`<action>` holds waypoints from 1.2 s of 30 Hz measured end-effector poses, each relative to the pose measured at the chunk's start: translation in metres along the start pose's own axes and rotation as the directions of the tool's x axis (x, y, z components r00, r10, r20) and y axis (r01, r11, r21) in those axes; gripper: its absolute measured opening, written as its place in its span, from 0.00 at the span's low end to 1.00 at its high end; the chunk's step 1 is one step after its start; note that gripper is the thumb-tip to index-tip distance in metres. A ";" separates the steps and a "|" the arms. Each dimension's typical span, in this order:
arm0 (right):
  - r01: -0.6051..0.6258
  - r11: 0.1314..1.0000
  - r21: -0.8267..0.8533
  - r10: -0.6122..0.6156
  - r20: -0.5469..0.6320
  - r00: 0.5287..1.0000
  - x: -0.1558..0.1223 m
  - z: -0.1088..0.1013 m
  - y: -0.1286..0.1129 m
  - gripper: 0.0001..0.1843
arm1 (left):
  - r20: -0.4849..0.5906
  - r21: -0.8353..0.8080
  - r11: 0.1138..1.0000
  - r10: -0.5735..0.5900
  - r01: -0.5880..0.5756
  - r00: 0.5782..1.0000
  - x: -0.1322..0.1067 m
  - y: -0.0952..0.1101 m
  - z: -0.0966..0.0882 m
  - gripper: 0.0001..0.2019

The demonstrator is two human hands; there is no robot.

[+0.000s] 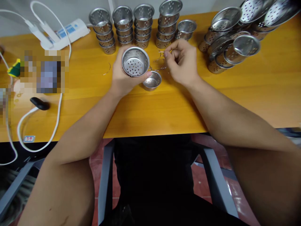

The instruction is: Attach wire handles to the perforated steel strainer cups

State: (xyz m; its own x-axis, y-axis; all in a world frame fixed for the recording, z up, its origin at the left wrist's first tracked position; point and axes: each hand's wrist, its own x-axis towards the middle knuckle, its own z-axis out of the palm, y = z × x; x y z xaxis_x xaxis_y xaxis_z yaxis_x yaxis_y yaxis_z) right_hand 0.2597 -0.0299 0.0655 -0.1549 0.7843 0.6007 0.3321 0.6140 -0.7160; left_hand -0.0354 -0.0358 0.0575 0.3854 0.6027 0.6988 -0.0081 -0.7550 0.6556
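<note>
My left hand [118,73] is wrapped around a perforated steel cup [135,62], its open mouth tilted toward me and holes showing in its bottom. A smaller-looking perforated cup [152,82] stands on the table just below it, partly hidden by my left thumb. To the right, my right hand [182,61] is closed in a pinch, with a thin bent wire [161,52] at its fingertips. More thin wires [161,68] lie on the table between both hands. One curved wire [109,68] rests left of my left hand.
Stacks of perforated cups [123,28] line the back of the table [145,116]. Tilted, nested cups [225,53] crowd the right side. At left are a white power strip [72,31], white cables [58,116] and a black oval object [39,103].
</note>
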 end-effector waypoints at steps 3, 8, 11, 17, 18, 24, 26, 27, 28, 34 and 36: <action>0.013 1.000 -0.013 -0.013 -0.014 1.000 0.001 0.000 -0.028 0.46 | -0.180 0.068 0.998 0.013 -0.001 0.984 -0.002 -0.027 0.014 0.51; 0.066 0.998 -0.003 -0.066 0.022 0.998 0.004 0.003 -0.081 0.40 | -0.277 0.102 0.995 0.048 -0.021 0.960 -0.001 -0.016 0.029 0.52; 0.121 0.992 0.035 -0.123 0.069 0.990 0.006 0.008 -0.102 0.29 | -0.241 0.101 0.995 0.022 0.002 0.970 -0.001 -0.002 0.031 0.45; 0.010 0.999 0.039 -0.015 0.129 0.991 0.003 0.023 -0.112 0.23 | -0.249 0.027 0.996 0.091 -0.087 0.964 -0.002 -0.010 0.035 0.47; -0.006 0.999 0.032 0.002 0.118 0.993 0.002 0.025 -0.112 0.23 | -0.227 0.033 0.996 0.090 -0.085 0.970 -0.003 -0.012 0.035 0.49; -0.041 0.998 -0.039 0.042 0.045 0.998 0.000 0.029 -0.112 0.21 | -0.163 0.110 0.994 0.010 0.008 0.987 -0.005 -0.011 0.034 0.58; -0.044 0.998 -0.034 0.045 0.039 0.998 -0.001 0.028 -0.112 0.20 | -0.174 0.084 0.996 0.003 0.012 0.985 -0.006 -0.011 0.036 0.58; -0.053 0.998 -0.037 0.054 0.040 0.998 -0.001 0.028 -0.111 0.20 | -0.176 0.067 0.998 0.010 0.002 0.984 -0.006 -0.012 0.036 0.57; -0.063 0.997 -0.043 0.065 0.040 0.997 -0.001 0.028 -0.111 0.21 | -0.174 0.049 0.999 0.020 -0.011 0.985 -0.006 -0.014 0.037 0.56; 0.053 0.999 -0.005 -0.053 0.028 0.998 -0.001 0.027 -0.103 0.15 | -0.135 0.013 0.999 -0.039 0.041 0.990 -0.007 -0.018 0.038 0.57; 0.060 0.998 0.006 -0.061 0.023 0.998 -0.001 0.027 -0.102 0.16 | -0.134 0.034 0.997 -0.064 0.069 0.989 -0.007 -0.018 0.038 0.56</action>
State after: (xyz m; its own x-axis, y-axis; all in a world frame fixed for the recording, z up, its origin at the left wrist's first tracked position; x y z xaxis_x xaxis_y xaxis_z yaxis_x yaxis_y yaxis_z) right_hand 0.2011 -0.0911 0.1279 -0.1961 0.7475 0.6346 0.3166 0.6608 -0.6805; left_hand -0.0026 -0.0365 0.0299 0.2577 0.6786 0.6878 0.0496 -0.7202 0.6920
